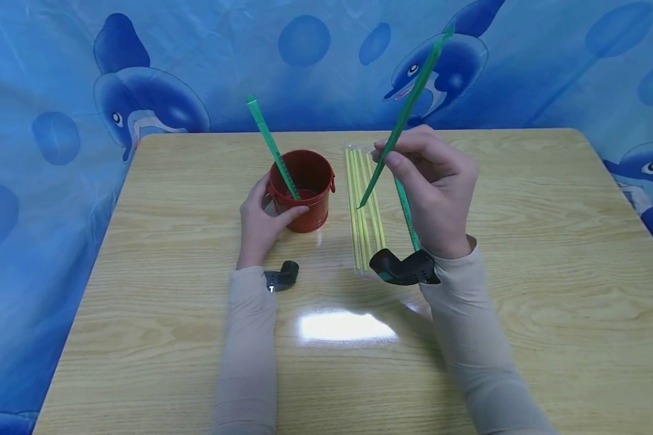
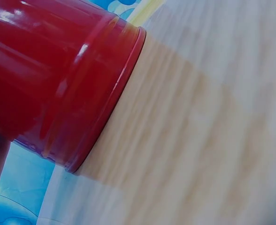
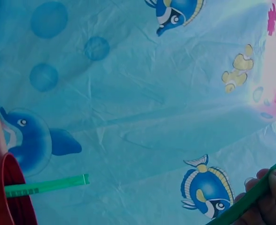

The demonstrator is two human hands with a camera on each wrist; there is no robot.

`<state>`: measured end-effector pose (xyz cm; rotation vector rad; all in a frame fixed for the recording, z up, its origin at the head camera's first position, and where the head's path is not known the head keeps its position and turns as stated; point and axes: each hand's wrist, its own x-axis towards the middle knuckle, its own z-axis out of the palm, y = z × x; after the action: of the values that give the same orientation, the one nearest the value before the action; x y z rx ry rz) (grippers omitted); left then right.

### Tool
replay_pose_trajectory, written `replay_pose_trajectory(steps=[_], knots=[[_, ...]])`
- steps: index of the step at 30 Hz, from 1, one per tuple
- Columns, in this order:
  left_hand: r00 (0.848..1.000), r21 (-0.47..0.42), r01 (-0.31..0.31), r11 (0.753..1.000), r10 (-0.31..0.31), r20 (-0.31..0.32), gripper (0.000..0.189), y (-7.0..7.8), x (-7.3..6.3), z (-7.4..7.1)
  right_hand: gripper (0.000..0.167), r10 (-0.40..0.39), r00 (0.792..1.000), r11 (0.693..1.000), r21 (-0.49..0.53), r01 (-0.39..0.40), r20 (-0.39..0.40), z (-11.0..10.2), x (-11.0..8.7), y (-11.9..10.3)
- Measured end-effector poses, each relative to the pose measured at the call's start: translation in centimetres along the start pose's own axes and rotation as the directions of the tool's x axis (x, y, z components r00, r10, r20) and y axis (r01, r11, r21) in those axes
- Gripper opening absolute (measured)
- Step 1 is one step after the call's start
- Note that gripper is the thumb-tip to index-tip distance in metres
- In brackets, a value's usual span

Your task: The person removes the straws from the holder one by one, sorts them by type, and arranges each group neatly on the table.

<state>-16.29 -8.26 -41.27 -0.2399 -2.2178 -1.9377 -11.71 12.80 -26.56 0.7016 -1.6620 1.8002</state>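
Note:
A small red bucket [image 1: 314, 212] stands upright on the table, one long flat green stick [image 1: 268, 134] leaning in it. My left hand [image 1: 258, 223] grips the bucket's left side, thumb along the near rim. The left wrist view shows the bucket's lower wall [image 2: 77, 70] against the wood. My right hand [image 1: 438, 181], raised right of the bucket, pinches another long green stick [image 1: 413, 96] between thumb and fingers. That stick slants, its lower end over the yellow sticks. In the right wrist view this hand [image 3: 264, 201] shows at the lower right corner.
Several thin yellow sticks [image 1: 363, 223] lie side by side in clear plastic right of the bucket. Another green stick [image 1: 405, 205], with dark printing, lies partly hidden behind my right hand. A blue dolphin-printed sheet [image 1: 239, 60] hangs beyond the table's far edge.

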Motion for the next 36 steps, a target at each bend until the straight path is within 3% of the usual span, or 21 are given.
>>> replay_pose_trajectory(steps=[10,16,21,30,36], knots=[[0.999,-0.023,0.048,0.999,-0.048,0.009,0.073,-0.1,0.0,0.3,0.025,0.090,0.995,0.996,-0.005,-0.091,-0.046,-3.8,-1.6,0.5],[0.999,-0.022,0.038,0.999,-0.038,0.010,0.071,-0.2,-0.1,0.6,0.019,0.163,0.983,0.986,-0.028,-0.166,-0.087,-6.9,-2.7,0.8],[0.999,-0.020,0.035,0.999,-0.035,0.007,0.069,-0.2,-0.4,0.9,0.010,0.242,0.963,0.969,-0.016,-0.246,-0.122,-9.7,-3.7,0.7],[0.999,-0.014,0.032,0.999,-0.032,-0.007,0.069,-0.1,-0.5,0.9,0.011,0.332,0.928,0.940,-0.025,-0.341,-0.171,-13.6,-5.4,1.0],[0.999,-0.012,0.035,0.999,-0.035,-0.011,0.069,0.3,-0.3,0.5,0.014,0.430,0.884,0.885,-0.109,-0.454,-0.185,-15.1,-6.0,1.9]])
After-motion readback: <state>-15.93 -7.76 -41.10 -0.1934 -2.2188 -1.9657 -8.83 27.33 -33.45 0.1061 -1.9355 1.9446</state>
